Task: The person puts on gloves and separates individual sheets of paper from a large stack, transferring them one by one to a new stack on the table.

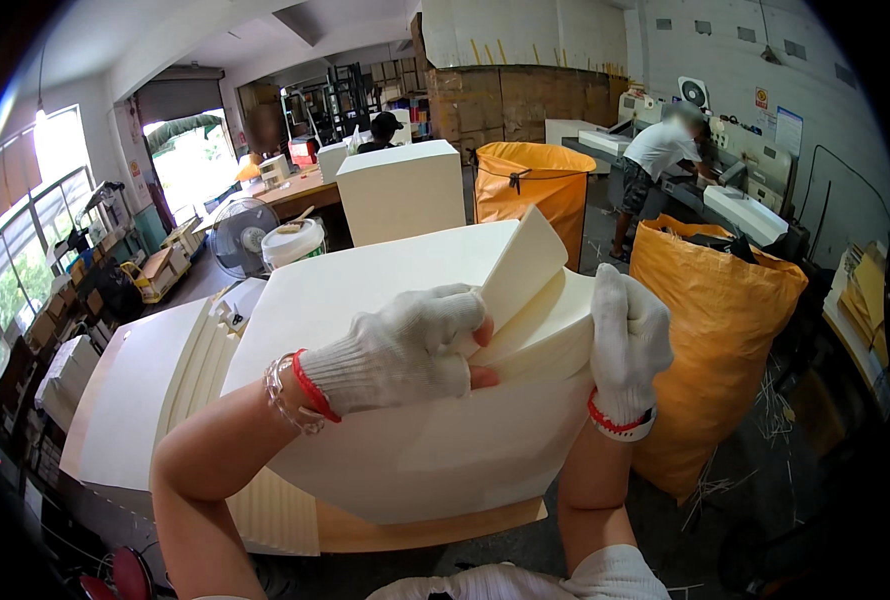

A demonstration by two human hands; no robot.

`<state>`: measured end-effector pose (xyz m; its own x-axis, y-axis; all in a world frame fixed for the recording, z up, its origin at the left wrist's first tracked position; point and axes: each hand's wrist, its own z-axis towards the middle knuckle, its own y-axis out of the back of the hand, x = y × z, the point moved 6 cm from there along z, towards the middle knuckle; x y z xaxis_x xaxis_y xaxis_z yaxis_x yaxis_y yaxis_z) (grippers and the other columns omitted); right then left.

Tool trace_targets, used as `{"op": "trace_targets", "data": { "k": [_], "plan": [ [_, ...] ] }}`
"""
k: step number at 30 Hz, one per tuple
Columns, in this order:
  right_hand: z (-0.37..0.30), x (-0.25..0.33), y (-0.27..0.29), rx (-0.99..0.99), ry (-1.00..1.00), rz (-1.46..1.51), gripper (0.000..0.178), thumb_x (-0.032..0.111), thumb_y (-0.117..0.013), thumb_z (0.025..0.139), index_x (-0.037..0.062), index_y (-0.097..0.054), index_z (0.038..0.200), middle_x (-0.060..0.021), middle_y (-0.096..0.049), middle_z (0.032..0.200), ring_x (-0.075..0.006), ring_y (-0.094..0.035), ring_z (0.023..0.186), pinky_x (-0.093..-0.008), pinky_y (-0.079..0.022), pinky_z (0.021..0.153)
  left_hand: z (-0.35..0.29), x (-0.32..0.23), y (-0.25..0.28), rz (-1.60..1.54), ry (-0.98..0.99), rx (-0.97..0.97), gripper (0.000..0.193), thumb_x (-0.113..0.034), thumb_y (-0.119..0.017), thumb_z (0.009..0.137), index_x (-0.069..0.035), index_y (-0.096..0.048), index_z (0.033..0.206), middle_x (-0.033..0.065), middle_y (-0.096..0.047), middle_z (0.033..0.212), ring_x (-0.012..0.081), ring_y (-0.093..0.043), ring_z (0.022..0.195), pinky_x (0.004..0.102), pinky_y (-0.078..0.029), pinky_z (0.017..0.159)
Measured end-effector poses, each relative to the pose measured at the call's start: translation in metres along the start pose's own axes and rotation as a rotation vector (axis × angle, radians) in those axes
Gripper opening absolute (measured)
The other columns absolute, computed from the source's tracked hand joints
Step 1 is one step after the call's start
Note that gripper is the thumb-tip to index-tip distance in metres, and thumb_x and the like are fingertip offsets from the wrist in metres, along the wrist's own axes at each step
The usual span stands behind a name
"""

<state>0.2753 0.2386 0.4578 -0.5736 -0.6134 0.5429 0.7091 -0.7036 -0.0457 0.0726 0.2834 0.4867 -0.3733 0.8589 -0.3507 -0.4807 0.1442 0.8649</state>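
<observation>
A tall stack of white paper sheets (425, 460) stands right in front of me. At its right corner, a bundle of sheets (533, 262) is lifted and bent upward, with a gap below it. My left hand (410, 340), in a white knit glove with bare fingertips showing, is closed on the near edge of the raised sheets. On the right, my right hand (629, 335), also gloved, is wrapped round the curled end of the sheets (570, 320); its fingertips are mostly hidden.
Staggered paper piles (140, 400) lie to the left on a wooden board (415, 532). Two orange sacks, one far (535, 190) and one near (710, 330), stand at the right. Beyond are another paper stack (405, 195), a fan (243, 238), a bucket (293, 243) and a person at a machine (660, 155).
</observation>
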Motion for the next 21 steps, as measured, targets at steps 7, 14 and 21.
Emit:
{"op": "trace_targets", "data": {
  "k": [7, 14, 21],
  "plan": [
    [-0.0039, 0.0018, -0.0011, -0.006, 0.212, -0.033, 0.014, -0.008, -0.062, 0.09, -0.0069, -0.052, 0.082, -0.0111, -0.055, 0.059, -0.0166, -0.05, 0.049, -0.0333, -0.038, 0.045, 0.0023, 0.0008, 0.0003, -0.031, 0.132, -0.015, 0.033, -0.006, -0.076, 0.079, -0.007, -0.064, 0.11, 0.0069, -0.064, 0.095, 0.0215, -0.064, 0.095, 0.0338, -0.051, 0.082],
    [-0.0029, 0.004, -0.0009, -0.014, 0.186, -0.03, 0.018, -0.004, -0.061, 0.092, -0.0059, -0.052, 0.077, -0.0112, -0.055, 0.059, -0.0173, -0.05, 0.048, -0.0332, -0.038, 0.046, 0.0041, 0.0004, -0.003, -0.24, 0.021, 0.087, 0.034, 0.0, -0.073, 0.08, -0.005, -0.065, 0.113, 0.0088, -0.062, 0.104, 0.0235, -0.062, 0.101, 0.0341, -0.049, 0.086],
    [-0.0032, 0.0006, -0.0015, -0.014, 0.021, -0.05, 0.023, 0.0, -0.061, 0.094, -0.0045, -0.054, 0.072, -0.0107, -0.055, 0.059, -0.0173, -0.051, 0.05, -0.0341, -0.041, 0.048, 0.0026, -0.0026, -0.0005, -0.064, -0.04, 0.003, 0.037, -0.015, -0.087, 0.072, -0.009, -0.061, 0.098, 0.006, -0.06, 0.11, 0.0264, -0.059, 0.108, 0.0364, -0.049, 0.088]
  ]
}}
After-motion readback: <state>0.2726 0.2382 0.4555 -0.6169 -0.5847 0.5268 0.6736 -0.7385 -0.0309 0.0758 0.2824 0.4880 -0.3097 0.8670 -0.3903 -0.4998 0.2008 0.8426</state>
